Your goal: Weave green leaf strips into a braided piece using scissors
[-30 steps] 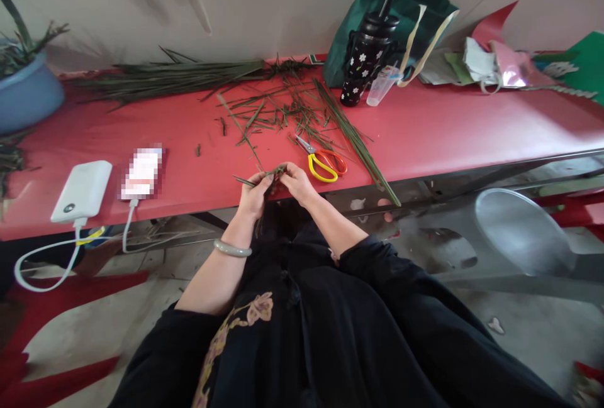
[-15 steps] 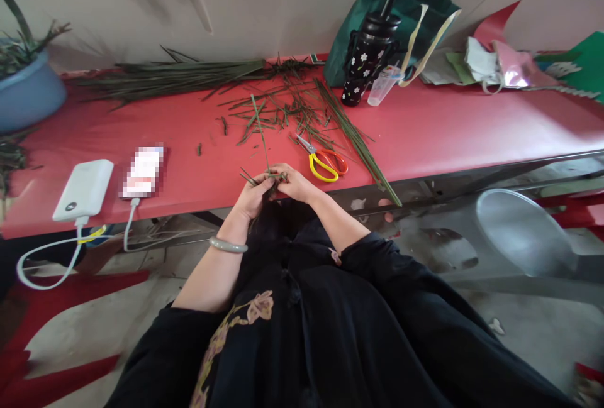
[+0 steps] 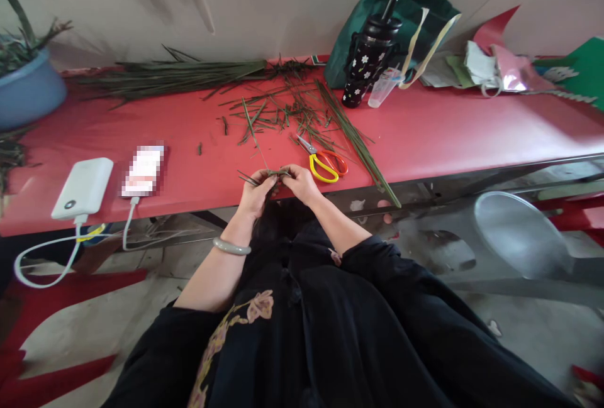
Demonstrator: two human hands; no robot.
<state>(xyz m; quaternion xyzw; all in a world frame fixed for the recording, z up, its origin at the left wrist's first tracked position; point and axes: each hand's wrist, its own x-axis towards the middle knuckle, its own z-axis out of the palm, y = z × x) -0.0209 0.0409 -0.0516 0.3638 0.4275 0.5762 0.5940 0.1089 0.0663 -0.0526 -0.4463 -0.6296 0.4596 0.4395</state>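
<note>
Between my two hands, at the table's front edge, is a small bunch of woven green leaf strips (image 3: 279, 173). My left hand (image 3: 257, 193) pinches its left side, with short strip ends poking out to the left and one long strip slanting up over the table. On the other side, my right hand (image 3: 302, 184) grips it between thumb and fingers. Much of the piece is hidden by the fingers. Scissors (image 3: 321, 161) with one yellow and one red handle lie just right of my right hand. Loose leaf scraps (image 3: 292, 109) are scattered beyond.
A leaf-strip bundle (image 3: 361, 144) overhangs the red table's (image 3: 453, 125) front edge; a larger pile (image 3: 189, 76) lies along the wall. At left are a power bank (image 3: 82, 188), a cabled phone (image 3: 144, 170) and a blue pot (image 3: 31, 93). A black tumbler (image 3: 370, 59) stands by a green bag (image 3: 346, 31).
My hands have moved slightly apart, the right one shifting to the right. More of the woven strips shows between them, and the long strip leans further left.
</note>
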